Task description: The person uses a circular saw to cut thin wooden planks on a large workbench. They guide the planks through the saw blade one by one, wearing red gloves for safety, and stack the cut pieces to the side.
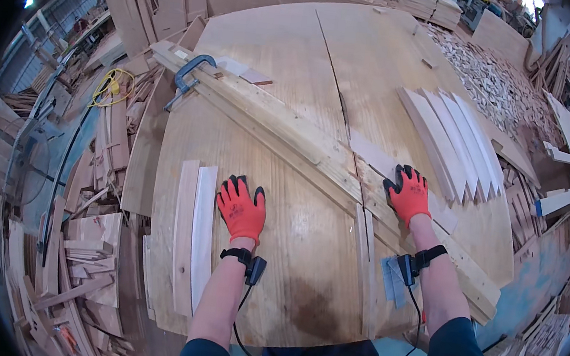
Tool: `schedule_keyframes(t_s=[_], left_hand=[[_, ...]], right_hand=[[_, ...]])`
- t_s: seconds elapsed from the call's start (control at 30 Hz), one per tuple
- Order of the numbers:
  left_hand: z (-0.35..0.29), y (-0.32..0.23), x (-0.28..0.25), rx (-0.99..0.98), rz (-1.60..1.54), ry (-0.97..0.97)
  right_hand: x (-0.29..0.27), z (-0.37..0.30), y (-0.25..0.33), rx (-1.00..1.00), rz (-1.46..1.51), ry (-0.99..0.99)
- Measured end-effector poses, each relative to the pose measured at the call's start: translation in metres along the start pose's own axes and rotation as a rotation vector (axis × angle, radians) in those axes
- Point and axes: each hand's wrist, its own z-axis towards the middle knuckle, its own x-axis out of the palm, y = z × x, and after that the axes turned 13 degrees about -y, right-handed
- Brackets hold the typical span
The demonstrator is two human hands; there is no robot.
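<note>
My left hand (241,209), in a red glove with black fingertips, is open with its fingers spread over the wooden tabletop (290,262). Just left of it lie a white-faced strip (201,239) and a brownish wooden strip (185,237), side by side. My right hand (411,197), gloved alike, rests on a thin pale board (371,154) along a long wooden beam (270,117). Its thumb stands apart from the fingers, and nothing shows gripped in it. A blue C-clamp (188,74) is fixed at the beam's far left end.
Several curved pale boards (445,139) lie fanned at the right. A dark gap (337,79) splits the tabletop lengthwise. Offcuts (84,268) heap up at the left, and a pile of wood scraps (487,74) is at the far right. Cables (237,319) hang from both wrist straps.
</note>
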Motion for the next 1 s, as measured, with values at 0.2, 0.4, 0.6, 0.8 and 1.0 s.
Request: schedule_keyframes(t_s=[0.2,0.4,0.6,0.8,1.0], left_hand=[[0.0,-0.003,-0.006,-0.008,-0.003,0.009],[-0.002,-0.001,-0.008,0.0,-0.006,0.01],[-0.005,-0.005,-0.014,0.011,0.02,0.037],[-0.007,-0.01,-0.024,0.004,0.01,0.049],[-0.004,-0.018,-0.036,0.003,0.019,0.062]], right_hand=[[-0.002,-0.001,-0.001,-0.005,0.033,-0.037],[-0.003,-0.002,-0.002,0.002,0.045,-0.046],[-0.004,-0.003,-0.006,0.004,0.079,-0.057],[-0.013,-0.002,-0.008,0.003,0.087,-0.039],[-0.023,0.003,-0.01,-0.001,0.08,-0.011]])
